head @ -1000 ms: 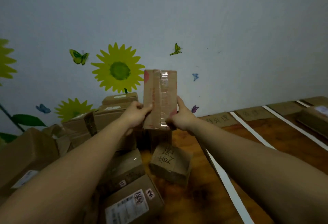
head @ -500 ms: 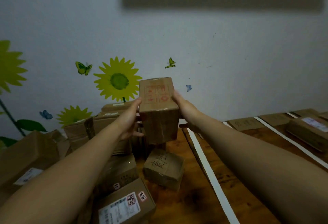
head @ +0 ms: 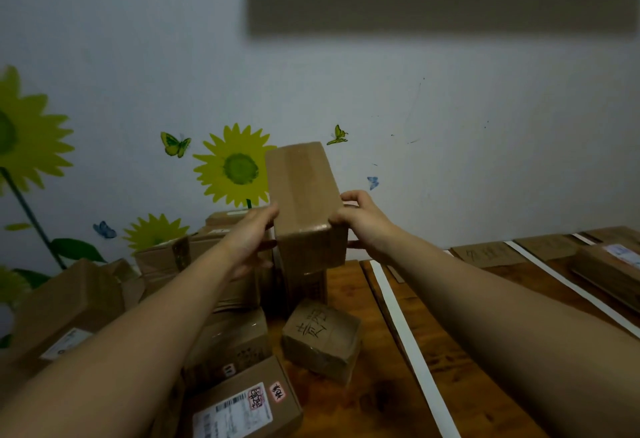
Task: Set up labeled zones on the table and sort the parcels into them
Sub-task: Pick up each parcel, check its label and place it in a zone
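A person lifts a plain brown parcel (head: 304,202) clear of the wooden counter (head: 398,399), holding it tilted in front of a pale wall (head: 450,143). The left grip (head: 251,233) clasps the parcel's left side. The right grip (head: 360,221) curls its fingers over the right edge near the lower corner. Both are closed round the box.

Directly beneath, a small handwritten parcel (head: 320,337) lies on the counter, and nearer the camera sits a parcel with a white shipping label (head: 242,406). More boxes form a pile of parcels (head: 69,302) at the left, against the wall.

To the right, white tape strips (head: 408,340) run from near to far and divide the wood into lanes. Cardboard labels (head: 485,253) with faint writing lie at the far end. One flat parcel (head: 609,264) lies in a lane at the far right. Sunflower decals (head: 235,167) and butterflies dot the wall.
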Tool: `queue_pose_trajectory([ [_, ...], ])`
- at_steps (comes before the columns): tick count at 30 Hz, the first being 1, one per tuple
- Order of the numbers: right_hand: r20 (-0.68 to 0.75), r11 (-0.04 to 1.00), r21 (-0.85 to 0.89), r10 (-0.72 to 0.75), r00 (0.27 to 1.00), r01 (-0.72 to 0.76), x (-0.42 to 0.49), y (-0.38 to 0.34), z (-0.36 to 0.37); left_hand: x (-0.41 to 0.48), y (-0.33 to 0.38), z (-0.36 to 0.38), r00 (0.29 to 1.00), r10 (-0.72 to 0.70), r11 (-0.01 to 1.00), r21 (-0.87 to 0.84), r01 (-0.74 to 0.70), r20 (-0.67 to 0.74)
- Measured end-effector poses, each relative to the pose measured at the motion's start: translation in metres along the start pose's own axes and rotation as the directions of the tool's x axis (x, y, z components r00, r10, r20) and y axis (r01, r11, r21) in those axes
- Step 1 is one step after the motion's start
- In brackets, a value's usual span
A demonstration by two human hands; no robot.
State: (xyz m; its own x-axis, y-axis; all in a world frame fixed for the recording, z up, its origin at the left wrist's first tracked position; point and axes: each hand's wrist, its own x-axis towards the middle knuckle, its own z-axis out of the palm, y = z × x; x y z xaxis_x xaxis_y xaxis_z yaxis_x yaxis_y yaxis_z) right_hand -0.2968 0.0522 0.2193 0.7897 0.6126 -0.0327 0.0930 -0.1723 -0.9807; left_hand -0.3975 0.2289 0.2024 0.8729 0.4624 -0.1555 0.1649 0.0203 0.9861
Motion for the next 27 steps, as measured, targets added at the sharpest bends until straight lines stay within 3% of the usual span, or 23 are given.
queue_pose_trajectory([
  [5,0.022,0.998,0.053,-0.043,0.999,0.041,-0.005,0.001,0.0,-0.008,0.004,0.011,0.984,0.154,0.982,-0.092,-0.162,-0.095],
  [8,-0.001,0.993,0.091,-0.078,0.997,0.078,-0.005,0.005,-0.001,-0.008,0.006,0.015,0.948,0.266,0.963,0.015,-0.267,-0.174],
  [13,-0.014,0.992,0.095,-0.082,0.997,0.083,-0.004,0.005,-0.005,-0.01,0.006,0.017,0.983,0.129,0.991,0.036,-0.125,-0.134],
  [18,-0.046,0.976,-0.214,-0.06,0.997,0.049,-0.006,0.001,-0.001,-0.011,0.002,0.021,0.976,0.112,0.994,0.009,-0.113,-0.185],
  [24,-0.044,0.977,-0.202,-0.076,0.996,0.066,-0.014,-0.003,-0.014,-0.021,0.008,0.012,0.972,0.214,0.972,-0.081,-0.222,-0.097],
  [27,-0.082,0.977,-0.141,-0.17,0.982,0.157,-0.025,-0.005,-0.014,-0.032,0.016,0.011,0.951,0.308,0.951,0.013,-0.308,-0.027],
])
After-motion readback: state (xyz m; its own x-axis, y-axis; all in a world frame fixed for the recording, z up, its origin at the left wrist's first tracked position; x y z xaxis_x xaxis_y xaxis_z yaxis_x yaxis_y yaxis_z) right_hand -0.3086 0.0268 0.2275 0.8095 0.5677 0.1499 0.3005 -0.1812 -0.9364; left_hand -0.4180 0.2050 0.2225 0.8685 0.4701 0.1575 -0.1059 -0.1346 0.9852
